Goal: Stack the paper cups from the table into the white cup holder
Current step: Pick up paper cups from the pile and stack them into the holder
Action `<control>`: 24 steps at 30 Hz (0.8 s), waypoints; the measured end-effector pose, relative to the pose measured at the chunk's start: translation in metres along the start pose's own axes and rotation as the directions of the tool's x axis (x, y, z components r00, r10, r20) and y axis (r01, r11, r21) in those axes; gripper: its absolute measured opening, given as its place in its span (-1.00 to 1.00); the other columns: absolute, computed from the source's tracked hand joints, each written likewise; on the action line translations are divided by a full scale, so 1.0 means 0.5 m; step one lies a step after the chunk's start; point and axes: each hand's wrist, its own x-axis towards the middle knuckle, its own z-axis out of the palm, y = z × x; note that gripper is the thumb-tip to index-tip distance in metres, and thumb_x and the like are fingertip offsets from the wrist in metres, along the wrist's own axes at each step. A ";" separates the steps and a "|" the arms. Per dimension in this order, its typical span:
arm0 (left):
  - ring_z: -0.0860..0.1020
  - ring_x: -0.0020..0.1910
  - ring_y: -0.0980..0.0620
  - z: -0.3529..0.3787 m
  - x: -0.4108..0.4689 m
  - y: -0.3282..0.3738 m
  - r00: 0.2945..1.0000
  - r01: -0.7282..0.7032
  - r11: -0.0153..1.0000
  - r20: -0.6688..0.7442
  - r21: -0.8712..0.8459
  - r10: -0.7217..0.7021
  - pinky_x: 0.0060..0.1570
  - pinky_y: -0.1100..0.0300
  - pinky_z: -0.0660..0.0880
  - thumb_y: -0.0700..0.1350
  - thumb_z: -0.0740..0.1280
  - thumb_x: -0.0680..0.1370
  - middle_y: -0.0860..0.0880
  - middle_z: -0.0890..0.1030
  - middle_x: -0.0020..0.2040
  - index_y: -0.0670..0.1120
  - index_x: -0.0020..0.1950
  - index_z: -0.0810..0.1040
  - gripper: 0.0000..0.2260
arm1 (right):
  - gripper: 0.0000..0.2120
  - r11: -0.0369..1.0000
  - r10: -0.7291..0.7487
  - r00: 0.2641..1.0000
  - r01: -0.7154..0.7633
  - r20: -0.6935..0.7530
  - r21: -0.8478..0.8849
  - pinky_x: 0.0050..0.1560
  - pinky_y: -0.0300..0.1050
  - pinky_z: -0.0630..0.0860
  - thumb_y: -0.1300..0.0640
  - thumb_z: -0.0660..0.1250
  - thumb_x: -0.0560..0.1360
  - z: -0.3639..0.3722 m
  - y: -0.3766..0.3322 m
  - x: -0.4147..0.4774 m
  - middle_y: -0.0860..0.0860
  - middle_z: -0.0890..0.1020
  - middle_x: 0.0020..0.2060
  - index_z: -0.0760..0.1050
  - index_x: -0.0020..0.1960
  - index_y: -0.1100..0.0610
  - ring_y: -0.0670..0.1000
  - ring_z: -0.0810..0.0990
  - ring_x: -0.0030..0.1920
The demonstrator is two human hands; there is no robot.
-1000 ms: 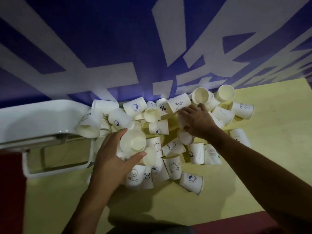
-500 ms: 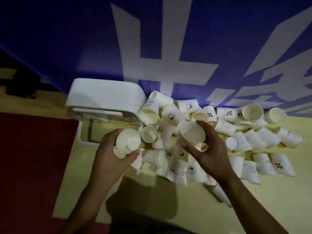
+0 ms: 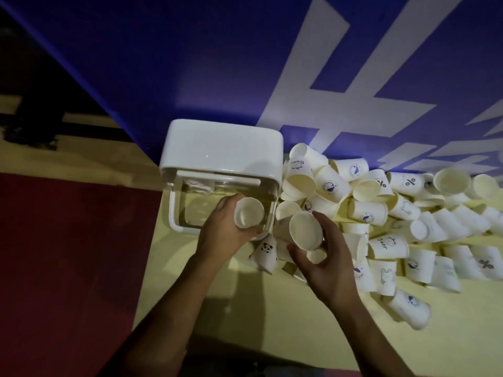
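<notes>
My left hand (image 3: 221, 229) grips a white paper cup (image 3: 249, 212), mouth up, over the clear front compartment of the white cup holder (image 3: 223, 148). Just to the right, my right hand (image 3: 329, 257) holds a second paper cup (image 3: 306, 231) with its open mouth tilted toward me, above the near edge of the pile. A heap of several white paper cups (image 3: 394, 213) with small printed logos lies on its sides across the yellow table (image 3: 272, 308), spreading right from the holder.
A blue banner with large white characters (image 3: 340, 91) hangs behind the table. Red floor (image 3: 68, 254) lies left of the table edge. The holder stands at the table's far left corner.
The view has swung left, bringing the holder to the centre. My right hand lifted a cup from the pile and carried it left. My left hand moved its cup over the holder's opening.
</notes>
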 end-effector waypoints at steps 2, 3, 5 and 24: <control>0.54 0.22 0.03 0.013 0.025 -0.018 0.997 0.001 0.999 0.073 0.054 -0.005 0.07 0.05 0.56 0.16 0.60 0.30 0.14 0.51 0.32 0.16 0.38 0.41 -0.30 | -0.34 1.000 0.003 1.000 -0.003 -0.022 -0.030 0.13 -0.47 0.41 0.12 0.63 0.37 0.024 0.001 0.002 -0.35 0.51 0.25 0.44 0.39 0.00 -0.33 0.49 0.24; 0.55 0.22 0.01 0.018 0.034 -0.025 0.994 0.007 0.996 0.111 0.084 -0.016 0.06 0.05 0.55 0.16 0.59 0.31 0.13 0.50 0.33 0.17 0.38 0.40 -0.30 | -0.33 0.999 0.012 0.999 -0.013 -0.030 -0.044 0.13 -0.47 0.41 0.09 0.64 0.36 0.035 0.002 0.005 -0.37 0.50 0.25 0.44 0.39 0.01 -0.35 0.49 0.23; 0.55 0.23 -0.02 0.026 0.046 -0.035 0.984 0.014 0.990 0.174 0.139 -0.039 0.07 0.06 0.54 0.16 0.58 0.32 0.12 0.49 0.35 0.20 0.39 0.38 -0.30 | -0.31 0.997 0.014 0.999 -0.017 -0.041 -0.073 0.13 -0.49 0.41 0.06 0.65 0.35 0.057 0.003 0.010 -0.36 0.49 0.25 0.44 0.40 0.04 -0.37 0.49 0.20; 0.55 0.32 0.07 -0.009 0.020 -0.083 0.974 0.160 0.958 0.196 -0.237 -0.114 0.25 0.22 0.47 -0.11 0.28 0.68 0.03 0.59 0.34 -0.04 0.46 0.49 -0.67 | -0.34 0.913 -0.104 0.987 0.143 0.123 -0.382 0.02 0.09 0.59 -0.10 0.58 0.38 0.214 0.064 0.093 0.00 0.61 0.18 0.44 0.39 0.07 0.09 0.57 0.15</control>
